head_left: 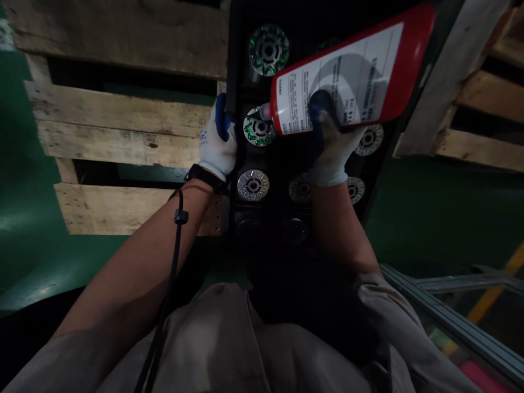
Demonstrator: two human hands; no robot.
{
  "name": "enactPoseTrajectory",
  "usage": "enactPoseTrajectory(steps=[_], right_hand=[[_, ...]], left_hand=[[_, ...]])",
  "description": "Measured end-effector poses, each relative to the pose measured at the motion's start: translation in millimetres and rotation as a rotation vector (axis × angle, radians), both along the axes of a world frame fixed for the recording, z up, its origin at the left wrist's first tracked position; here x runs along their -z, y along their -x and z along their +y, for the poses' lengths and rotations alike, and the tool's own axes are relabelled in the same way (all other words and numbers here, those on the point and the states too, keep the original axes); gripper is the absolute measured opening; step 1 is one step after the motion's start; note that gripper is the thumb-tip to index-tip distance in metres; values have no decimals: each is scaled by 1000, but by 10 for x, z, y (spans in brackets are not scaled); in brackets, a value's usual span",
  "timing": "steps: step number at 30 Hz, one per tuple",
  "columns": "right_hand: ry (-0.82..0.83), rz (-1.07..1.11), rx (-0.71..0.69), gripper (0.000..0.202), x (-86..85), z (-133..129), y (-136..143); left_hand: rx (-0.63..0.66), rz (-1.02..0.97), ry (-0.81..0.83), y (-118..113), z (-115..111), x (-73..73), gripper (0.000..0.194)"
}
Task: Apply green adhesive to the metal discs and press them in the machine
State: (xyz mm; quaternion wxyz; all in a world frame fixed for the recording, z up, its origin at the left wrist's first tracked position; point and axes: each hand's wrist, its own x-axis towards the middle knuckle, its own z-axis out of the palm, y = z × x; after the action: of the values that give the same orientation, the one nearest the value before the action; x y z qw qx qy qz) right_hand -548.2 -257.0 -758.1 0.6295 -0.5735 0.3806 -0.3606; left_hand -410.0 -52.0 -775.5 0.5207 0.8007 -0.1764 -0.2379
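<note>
My right hand (333, 139), in a white glove with blue-coated fingers, is closed around a large red bottle (411, 65) with a white label. The bottle is tilted, its nozzle pointing left and down at the rim of a round metal disc (262, 129). Green liquid lies in a wavy ring on that disc. Farther up, another metal disc (269, 50) carries the same green ring. Below, a bare metal disc (253, 185) shows no green. My left hand (219, 139), gloved alike, grips the left rim of the black tray (232, 60) holding the discs.
More metal discs, one at the right (369, 140), sit partly hidden behind my right arm. The tray's left side lies along a wooden pallet (123, 103). Other pallet boards (483, 114) stand at the right, above a green floor (442, 202). A metal frame (454, 322) is at lower right.
</note>
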Motion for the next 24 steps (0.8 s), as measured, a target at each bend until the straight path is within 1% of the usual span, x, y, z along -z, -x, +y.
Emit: enactPoseTrajectory(steps=[2,4,7,10,14,16,20,24], right_hand=[[53,29,3,76,37,-31,5],[72,15,21,74,38,-52,14],[63,-55,63,76,-7,-68,12],[83,-71,70,66,-55,-80,-28],[138,-70,45,54,-93,-100,-58],[142,-44,63,57,-102,-118,-31],[105,-31,123,72,-89,-201,52],[82,-27,164,69,-52,-304,72]], left_hand=[[-5,-19,-10,-1,-2,-1,65],[-13,-34,-21,3,-4,-3,67],[-22,-30,-20,7,-4,-3,69],[-21,-21,-6,1,-5,0,65],[-23,-28,-23,3,-14,-12,62],[-28,-34,-30,10,-16,-25,61],[-23,-20,-8,3,-9,-36,64],[-17,-22,4,-17,-2,-5,66]])
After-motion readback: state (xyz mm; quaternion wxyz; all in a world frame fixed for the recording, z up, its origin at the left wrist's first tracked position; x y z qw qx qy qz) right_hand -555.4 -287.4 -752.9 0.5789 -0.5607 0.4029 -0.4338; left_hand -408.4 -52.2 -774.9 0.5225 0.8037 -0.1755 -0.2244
